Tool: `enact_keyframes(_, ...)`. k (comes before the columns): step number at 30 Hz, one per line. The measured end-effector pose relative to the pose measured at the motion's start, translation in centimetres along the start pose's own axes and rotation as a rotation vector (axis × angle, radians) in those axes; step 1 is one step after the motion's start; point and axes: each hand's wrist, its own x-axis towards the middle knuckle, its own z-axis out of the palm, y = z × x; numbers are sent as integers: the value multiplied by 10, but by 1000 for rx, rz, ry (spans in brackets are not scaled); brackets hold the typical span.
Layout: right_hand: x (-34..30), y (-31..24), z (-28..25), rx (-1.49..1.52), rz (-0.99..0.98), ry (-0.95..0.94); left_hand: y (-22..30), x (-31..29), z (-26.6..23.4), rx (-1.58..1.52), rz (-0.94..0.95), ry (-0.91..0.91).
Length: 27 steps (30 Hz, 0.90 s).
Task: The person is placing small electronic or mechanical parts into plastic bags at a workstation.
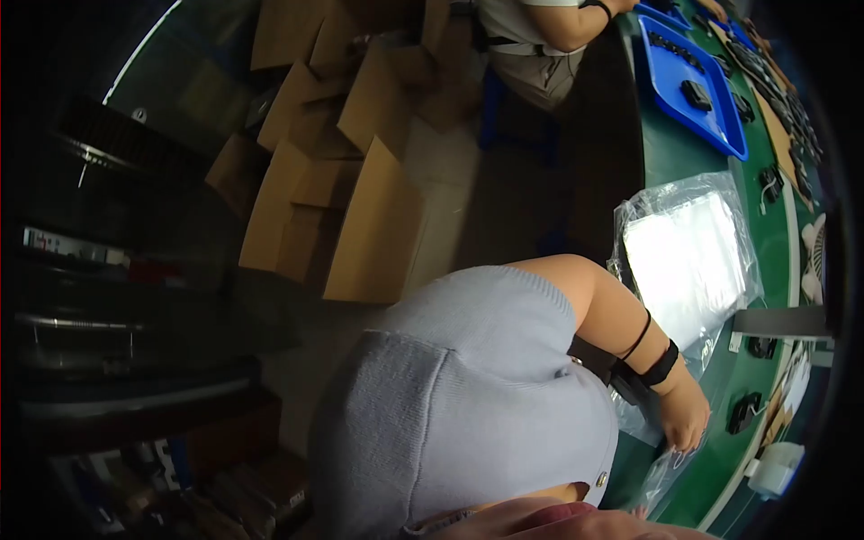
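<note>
My left hand (686, 418), with a black band at the wrist, reaches over the green table. Its fingers are pinched on the edge of a clear plastic bag (664, 475) that hangs toward me. Beyond my forearm lies a stack of clear plastic bags (684, 256), shining white in the light. Of my right hand (640, 511), only what look like fingertips show at the lower edge, near the bag; the rest is hidden.
Several black devices (745, 411) with cables stand along the green table (670, 148). A blue tray (650, 67) holds more black parts. Another person (540, 45) sits at the far end. Open cardboard boxes (373, 225) stand left. A white fan (813, 256) is at the right.
</note>
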Motion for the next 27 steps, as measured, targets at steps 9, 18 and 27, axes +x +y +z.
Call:
enact_keyframes(9, 26, 58, 51, -15, 434, 86, 23, 15, 4, 19, -791, -126)
enact_keyframes(18, -6, 59, 28, -51, 546, 196, 27, 18, -3, -531, -1109, -109)
enact_keyframes(27, 24, 28, 56, -16, 164, 169, 25, 26, -21, -948, -1436, 55)
